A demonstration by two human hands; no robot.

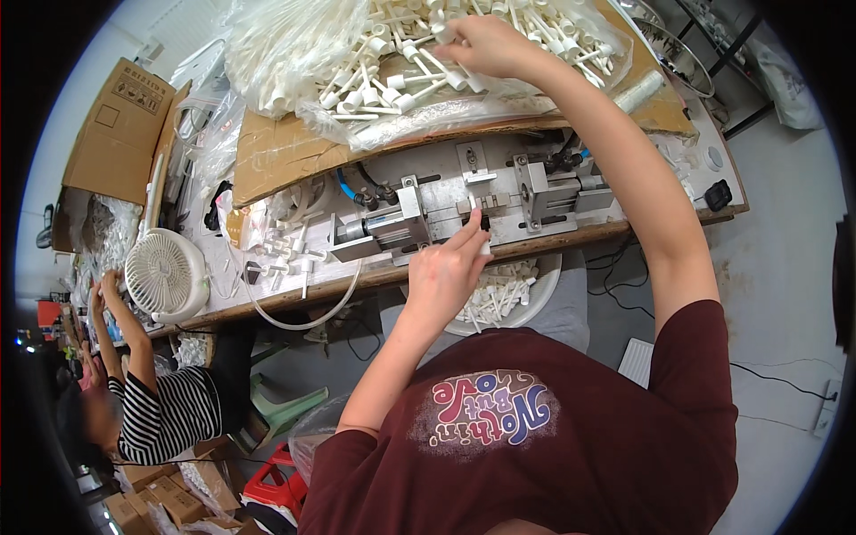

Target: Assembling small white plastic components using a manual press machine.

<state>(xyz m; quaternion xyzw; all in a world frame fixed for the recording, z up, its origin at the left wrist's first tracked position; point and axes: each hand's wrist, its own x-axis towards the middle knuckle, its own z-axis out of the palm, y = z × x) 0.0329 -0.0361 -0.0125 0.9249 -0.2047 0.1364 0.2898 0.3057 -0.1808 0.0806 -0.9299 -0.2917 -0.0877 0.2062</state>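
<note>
1. Evidently, the left hand was down at the bench-top metal fixture, its index finger stretched forward and the gap between fingers and thumb narrow.
2. A slim white piece stood out at that fingertip, in the middle of the fixture; whether the fingers pinched it or only touched it, I could not tell.
3. The right hand was reached far forward over the heap of white plastic pieces, fingers bent, fingertips among the pieces; I could not tell if they had hold of one.
4. The heap lay on clear plastic over a brown cardboard sheet, behind the fixture.
5. Metal cylinder units flanked the fixture's middle, one to each side.
6. Below the bench's front edge, a pale basin held more white pieces.
7. To the left, a loose cluster of white parts lay on the bench, and beyond it was a round white fan.
8. Further left, a co-worker in a striped top had both arms raised toward the bench.
</note>
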